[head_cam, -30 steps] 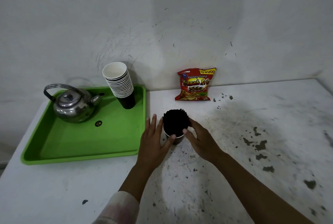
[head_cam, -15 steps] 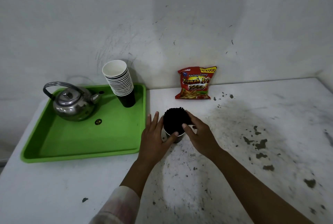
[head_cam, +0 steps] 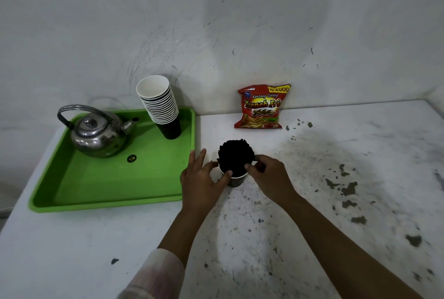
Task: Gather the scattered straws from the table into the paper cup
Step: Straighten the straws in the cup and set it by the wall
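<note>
A dark paper cup [head_cam: 236,180] stands on the white table, packed with a thick bundle of black straws [head_cam: 235,157] that rise upright above its white rim. My left hand [head_cam: 200,179] cups the left side of the cup, thumb on the rim and fingers spread towards the tray. My right hand [head_cam: 268,175] holds the right side, with fingertips pressed against the straw bundle at the rim. No loose straws show on the table.
A green tray [head_cam: 108,193] lies to the left with a steel kettle [head_cam: 96,134] and a leaning stack of paper cups [head_cam: 161,105]. A red snack bag [head_cam: 262,107] leans on the wall behind. The white table [head_cam: 336,178] is stained with dark flecks.
Both hands have closed in tighter on the cup; the right fingers have curled onto the straw bundle at the rim. The cup stays in place.
</note>
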